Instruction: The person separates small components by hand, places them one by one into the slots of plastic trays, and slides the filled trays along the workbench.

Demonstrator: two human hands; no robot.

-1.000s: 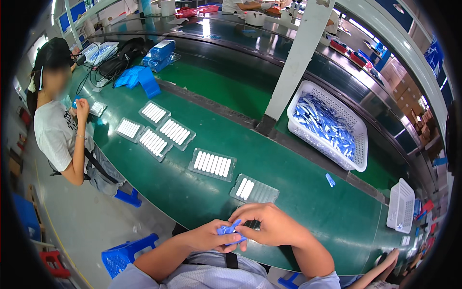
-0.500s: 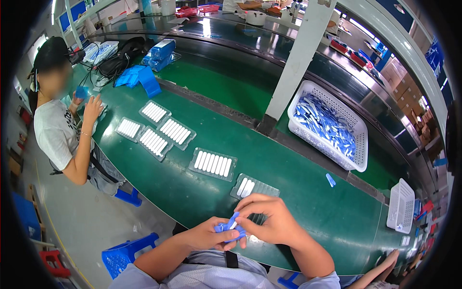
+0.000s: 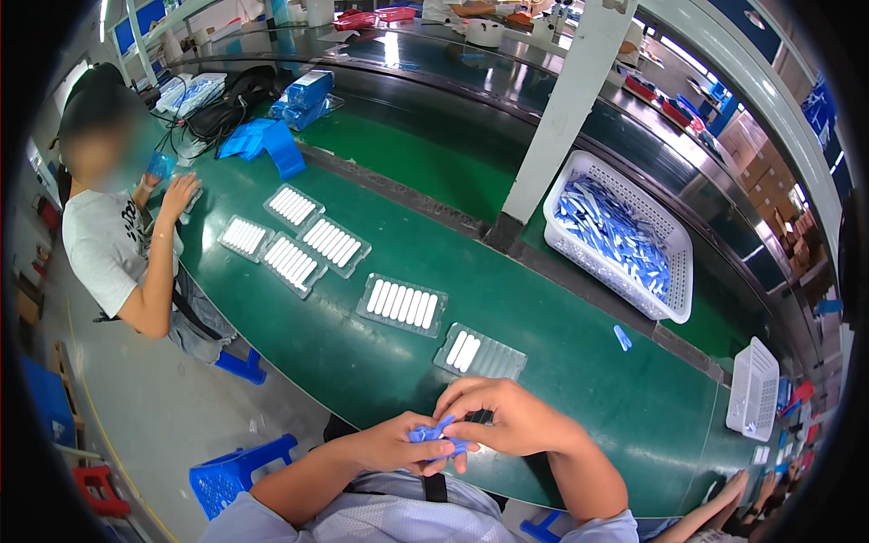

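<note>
Head view: left hand point(image 3: 394, 445) and right hand point(image 3: 507, 418) met at the near edge of the green bench point(image 3: 579, 380), both clamped on a small blue part point(image 3: 436, 433). Just beyond lay a part-filled tray point(image 3: 481, 354); farther right stood a white basket point(image 3: 625, 237) of blue parts.

Both hands meet at six o'clock over the green belt point(image 3: 362, 353): the left hand point(image 3: 394, 445) and right hand point(image 3: 507, 418) pinch a small blue part point(image 3: 433, 433) between their fingertips. Just above them lies a clear tray point(image 3: 482, 353) with a few white sticks. A white basket point(image 3: 620, 237) of blue parts sits at two o'clock. A co-worker point(image 3: 113, 235) sits at nine o'clock beside more trays point(image 3: 299, 240).
</note>
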